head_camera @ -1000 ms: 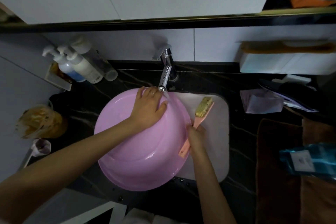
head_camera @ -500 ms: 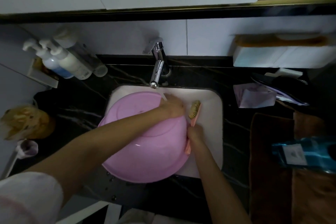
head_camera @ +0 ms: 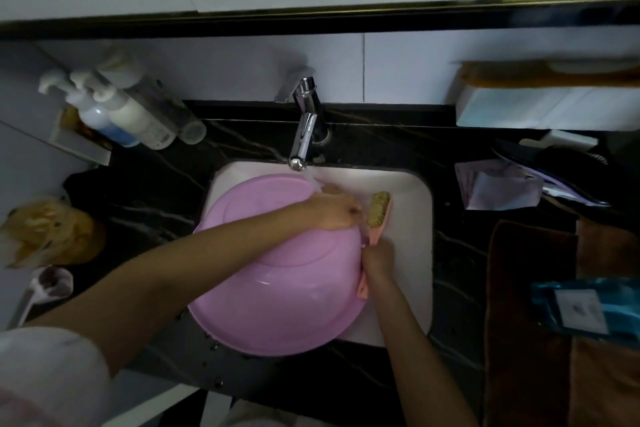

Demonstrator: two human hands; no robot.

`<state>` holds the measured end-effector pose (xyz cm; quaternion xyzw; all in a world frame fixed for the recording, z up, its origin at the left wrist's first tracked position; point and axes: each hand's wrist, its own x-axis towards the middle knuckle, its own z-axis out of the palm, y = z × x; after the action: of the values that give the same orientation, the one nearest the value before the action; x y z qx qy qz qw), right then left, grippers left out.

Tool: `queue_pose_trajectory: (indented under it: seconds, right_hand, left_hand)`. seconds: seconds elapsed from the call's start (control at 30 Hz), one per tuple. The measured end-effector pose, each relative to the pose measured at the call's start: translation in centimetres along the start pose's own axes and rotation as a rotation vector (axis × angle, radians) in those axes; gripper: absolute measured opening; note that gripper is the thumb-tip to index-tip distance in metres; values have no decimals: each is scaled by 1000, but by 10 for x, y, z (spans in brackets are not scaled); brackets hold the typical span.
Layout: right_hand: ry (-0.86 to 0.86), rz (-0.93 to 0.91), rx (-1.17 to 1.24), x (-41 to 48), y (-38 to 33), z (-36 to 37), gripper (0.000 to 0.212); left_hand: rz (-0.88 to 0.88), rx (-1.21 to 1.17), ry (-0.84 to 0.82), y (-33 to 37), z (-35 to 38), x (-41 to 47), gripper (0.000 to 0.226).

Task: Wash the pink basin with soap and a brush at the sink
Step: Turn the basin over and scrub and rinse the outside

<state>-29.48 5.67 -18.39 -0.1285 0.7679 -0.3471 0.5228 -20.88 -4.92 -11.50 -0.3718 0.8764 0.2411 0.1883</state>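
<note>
In the white sink (head_camera: 412, 263), set in a black veined countertop (head_camera: 145, 191):

Pink basin (head_camera: 277, 288): bottom up and tilted. It covers the left part of the sink, and its near rim overhangs the countertop edge. Drops of water lie on the countertop just below that rim.

Faucet (head_camera: 304, 128): chrome, at the back middle of the sink. It is running, and the stream lands at the basin's far right edge, beside the left hand.

Left hand (head_camera: 332, 211): palm down on the basin's upturned bottom, at its right edge and under the stream. The fingers are blurred, so I cannot tell whether they lie flat or hook over the edge.

Right hand (head_camera: 379, 258): fingers closed round the handle of the brush (head_camera: 379, 215), just right of the basin's side.

Brush: pink body and yellowish bristles. The head points away from the person, over the bare sink floor and close by the left hand. The end of the handle shows below the right hand, against the basin.

Pump bottles (head_camera: 131, 118): a cluster at the back left corner of the countertop.

Brown towel (head_camera: 526, 305): spread on the countertop right of the sink.

Blue packet (head_camera: 588, 308): lies on the towel.

Pale crumpled paper (head_camera: 495, 187): behind the towel, near the sink's right rim.
</note>
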Motion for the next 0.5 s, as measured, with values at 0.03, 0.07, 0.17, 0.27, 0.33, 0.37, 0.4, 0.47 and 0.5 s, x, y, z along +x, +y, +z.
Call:
queue_pose_trajectory:
  seconds: [0.03,0.07,0.17,0.27,0.33,0.37,0.4,0.47,0.5]
  right_hand:
    - [6,-6,6,-1,0,-1,28]
    - [7,-14,4,-1,0,-2,27]
    - [7,-12,9,-4,-2,0,23]
    - [16,-8,34,-4,-4,1,31]
    - [12,2,40,-8,-5,1,28]
    - [11,-3,28,-9,-7,0,27]
    - [10,-8,16,-11,-7,-1,26]
    - [16,-10,-2,-13,-7,-3,26]
    - [17,-8,-6,-15,-8,-4,27]
  left_hand:
    - [-22,-33,42,-15,-2,4,31]
    - [-88,-29,87,-32,-6,5,29]
    - [-400,132,130,-75,-9,-4,32]
    - [-318,137,216,-54,-2,-14,38]
    - [-78,105,190,-22,3,-12,39]
    - [-3,85,118,-10,4,-8,38]
    - [6,72,37,-4,2,-4,37]
    - [-53,14,45,-18,-4,3,40]
    - [-123,-26,98,-31,-10,1,41]
